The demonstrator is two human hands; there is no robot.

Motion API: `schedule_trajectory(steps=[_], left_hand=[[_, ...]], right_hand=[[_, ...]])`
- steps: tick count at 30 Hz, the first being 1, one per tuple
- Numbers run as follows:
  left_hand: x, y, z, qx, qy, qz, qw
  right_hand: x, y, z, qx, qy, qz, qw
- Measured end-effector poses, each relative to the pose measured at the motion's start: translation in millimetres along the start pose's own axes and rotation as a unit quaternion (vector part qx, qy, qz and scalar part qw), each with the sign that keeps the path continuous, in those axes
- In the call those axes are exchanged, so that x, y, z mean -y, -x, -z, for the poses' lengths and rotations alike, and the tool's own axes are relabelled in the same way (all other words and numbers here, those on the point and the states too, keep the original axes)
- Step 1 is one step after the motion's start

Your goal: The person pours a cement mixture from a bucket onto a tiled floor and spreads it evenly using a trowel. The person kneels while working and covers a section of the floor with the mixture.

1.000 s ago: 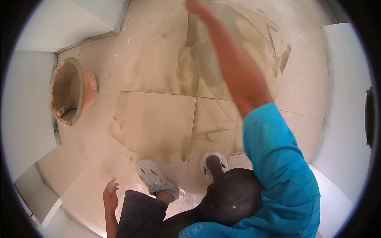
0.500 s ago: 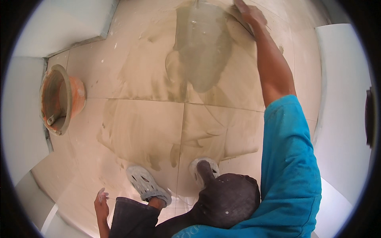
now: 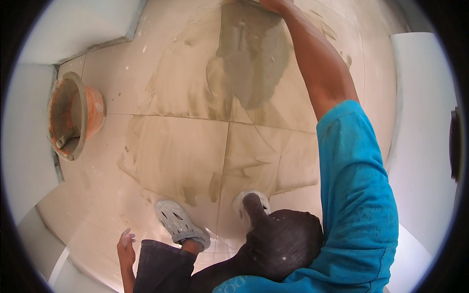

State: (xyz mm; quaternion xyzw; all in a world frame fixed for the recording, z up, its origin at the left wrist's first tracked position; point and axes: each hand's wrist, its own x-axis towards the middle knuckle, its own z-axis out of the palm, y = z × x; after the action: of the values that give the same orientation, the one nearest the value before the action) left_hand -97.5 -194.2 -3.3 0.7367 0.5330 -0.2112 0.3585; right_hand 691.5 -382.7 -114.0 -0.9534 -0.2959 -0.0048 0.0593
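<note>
At the far top edge, my right hand is partly cut off by the frame. It is closed on a grout float, of which only a dark edge shows at the upper end of the wet grey grout. This grout lies in a pool over the beige floor tiles, with thin smears around it. My left hand hangs low beside my left knee, its fingers whitish, loosely bent and apart, with nothing in them.
An orange bucket crusted with grey leans at the left, a tool inside it. My grey clogs stand on the tiles. White walls rise at both sides, and a wall corner juts in at the upper left.
My right hand has swept left and farther away along the top of the grout, taking the float mostly out of view. My left hand has barely moved.
</note>
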Motion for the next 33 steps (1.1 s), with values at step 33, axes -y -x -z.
schedule_trajectory(steps=[33], left_hand=[[-8, 16, -8, 0.003, 0.027, 0.014, 1.0]], right_hand=[[288, 62, -59, 0.016, 0.033, 0.085, 0.996]])
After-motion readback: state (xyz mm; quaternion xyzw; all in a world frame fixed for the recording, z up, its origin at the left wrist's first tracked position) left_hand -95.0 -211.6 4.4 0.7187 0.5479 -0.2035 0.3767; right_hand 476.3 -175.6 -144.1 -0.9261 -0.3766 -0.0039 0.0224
